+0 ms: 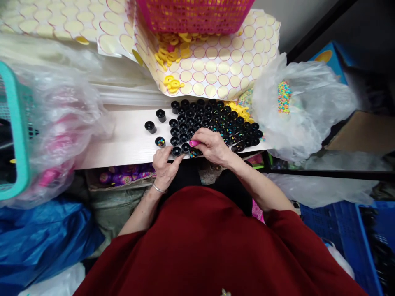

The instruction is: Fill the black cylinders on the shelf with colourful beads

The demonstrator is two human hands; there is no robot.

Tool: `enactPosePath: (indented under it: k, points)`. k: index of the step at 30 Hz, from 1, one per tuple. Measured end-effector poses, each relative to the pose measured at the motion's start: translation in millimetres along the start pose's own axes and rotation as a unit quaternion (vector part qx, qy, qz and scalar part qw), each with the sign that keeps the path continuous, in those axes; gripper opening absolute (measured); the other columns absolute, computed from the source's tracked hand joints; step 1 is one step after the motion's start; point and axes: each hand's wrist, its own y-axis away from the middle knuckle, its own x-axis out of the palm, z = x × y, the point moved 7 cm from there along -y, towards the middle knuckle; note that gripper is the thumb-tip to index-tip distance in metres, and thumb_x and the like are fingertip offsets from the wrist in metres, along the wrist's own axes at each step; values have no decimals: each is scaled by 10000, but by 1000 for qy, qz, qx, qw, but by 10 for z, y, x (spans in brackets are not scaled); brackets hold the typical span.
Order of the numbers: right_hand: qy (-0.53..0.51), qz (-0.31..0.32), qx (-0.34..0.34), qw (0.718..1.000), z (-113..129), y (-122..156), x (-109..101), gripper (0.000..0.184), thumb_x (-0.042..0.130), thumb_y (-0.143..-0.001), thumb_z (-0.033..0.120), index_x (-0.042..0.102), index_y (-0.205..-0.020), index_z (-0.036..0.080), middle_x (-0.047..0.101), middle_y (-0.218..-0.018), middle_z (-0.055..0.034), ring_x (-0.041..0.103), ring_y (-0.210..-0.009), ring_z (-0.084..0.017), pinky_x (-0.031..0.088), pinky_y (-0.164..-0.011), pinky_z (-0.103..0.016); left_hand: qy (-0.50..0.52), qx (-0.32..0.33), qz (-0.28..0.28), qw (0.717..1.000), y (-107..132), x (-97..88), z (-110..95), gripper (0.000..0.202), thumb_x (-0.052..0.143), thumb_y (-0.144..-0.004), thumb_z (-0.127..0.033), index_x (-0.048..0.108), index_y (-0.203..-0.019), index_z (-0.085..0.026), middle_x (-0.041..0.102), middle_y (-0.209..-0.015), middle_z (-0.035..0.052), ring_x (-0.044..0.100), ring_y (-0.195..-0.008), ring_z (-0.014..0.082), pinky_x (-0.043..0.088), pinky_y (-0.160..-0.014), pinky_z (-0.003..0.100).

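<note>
Small black cups (190, 122) stand packed together on a white bench; those to the right hold coloured beads, and many on the left look bare inside. My left hand (166, 166) is at the near edge, its thumb and forefinger on either side of a front black cup (176, 151). Between the fingers of my right hand (214, 147) is a small pink tube-like piece (194, 143), tipped over the front cups. Just below it is a cup with coloured beads (193, 153). Another beaded cup (160, 142) stands apart, near my left fingers.
A pink basket (197, 20) stands behind on printed sheets, with yellow rings (173, 84) scattered before it. A plastic bag of coloured beads (284, 97) lies at the right. At the left are a bag of pink pieces (66, 123) and a turquoise basket (21, 135).
</note>
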Motion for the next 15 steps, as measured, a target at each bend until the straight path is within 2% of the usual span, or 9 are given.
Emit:
enactPosePath:
  k: [5,10,13,15]
  points:
    - [201,66,-38,977,97,-27,103,272,425,-891,72,671,-906,187,616,-939,-77,484,-858,-199,376,-735,-316,-8,-16,-4,1000,23,23,14,362,778,-715,-468,681,-951,-211,690,-892,58,590,-828,221,433,-791,352]
    - [279,116,-46,952,194,-67,185,224,454,-896,93,661,-888,177,604,-942,-105,468,-890,-233,349,-716,-349,-27,-18,-14,999,37,40,11,393,803,-689,-464,676,-958,-207,682,-889,53,594,-841,227,425,-800,353]
    - [268,101,-48,957,237,-69,129,227,449,-905,110,662,-879,185,608,-951,-106,478,-901,-237,365,-727,-361,-35,-20,-18,999,32,51,30,383,807,-684,-466,674,-935,-208,679,-862,44,594,-828,224,424,-798,352]
    - [227,37,-38,972,203,-58,-78,225,454,-908,119,663,-879,197,610,-958,-94,492,-892,-222,387,-742,-356,-37,-22,-20,999,27,54,52,394,811,-676,-478,672,-927,-208,677,-860,46,595,-826,224,426,-795,351]
